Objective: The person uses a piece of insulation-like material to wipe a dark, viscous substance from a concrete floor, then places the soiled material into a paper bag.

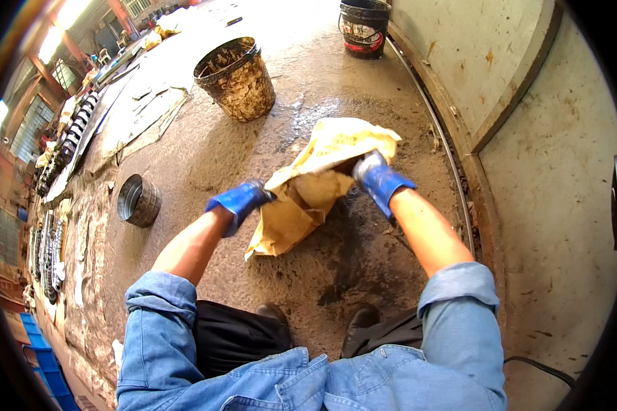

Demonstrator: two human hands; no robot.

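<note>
A crumpled tan paper sack (pixel 289 214) hangs in front of me above the wet floor, its upper part folded back and stained. My left hand (pixel 245 200), in a blue glove with dark fingers, is closed on the sack's left edge. On the other side my right hand (pixel 378 177), gloved alike and slightly blurred, grips the sack beside a dark gap that looks like its mouth. The fingertips of that hand are partly hidden by the paper. What the sack contains, if anything, cannot be seen.
Ahead stands a dirt-caked bucket (pixel 243 82); a dark bucket (pixel 363 31) is farther off by the wall. A short metal can (pixel 138 201) sits at left. A pale panel wall (pixel 548 185) with a pipe (pixel 440 130) along its foot bounds the right. Metal screw-like parts (pixel 67 147) lie far left.
</note>
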